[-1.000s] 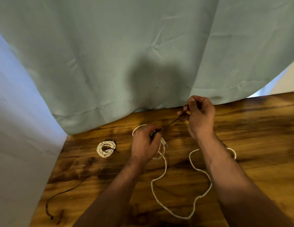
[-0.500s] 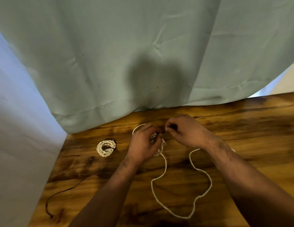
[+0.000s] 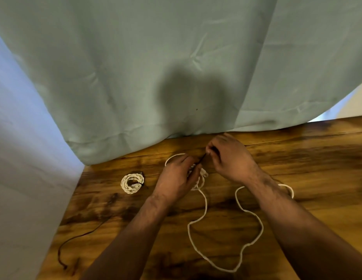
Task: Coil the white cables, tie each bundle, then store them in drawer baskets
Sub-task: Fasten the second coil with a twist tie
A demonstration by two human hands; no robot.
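My left hand (image 3: 177, 176) grips a small bundle of white cable (image 3: 202, 175) near the back of the wooden table (image 3: 297, 162). A thin dark tie (image 3: 202, 158) runs up from that bundle to my right hand (image 3: 228, 156), which pinches its end. A long loose stretch of the same white cable (image 3: 204, 211) loops over the table toward me and passes under my right forearm. A finished white coil (image 3: 132, 183), bound with a dark tie, lies to the left of my left hand.
A pale green curtain (image 3: 156, 67) hangs over the table's far edge just behind my hands. A white cloth (image 3: 20, 168) covers the left side. A loose dark tie (image 3: 79, 237) lies on the front left of the table.
My right hand pulled the dark tie out to the upper right a second ago, came back to the bundle, and now draws the tie a short way up and right again.
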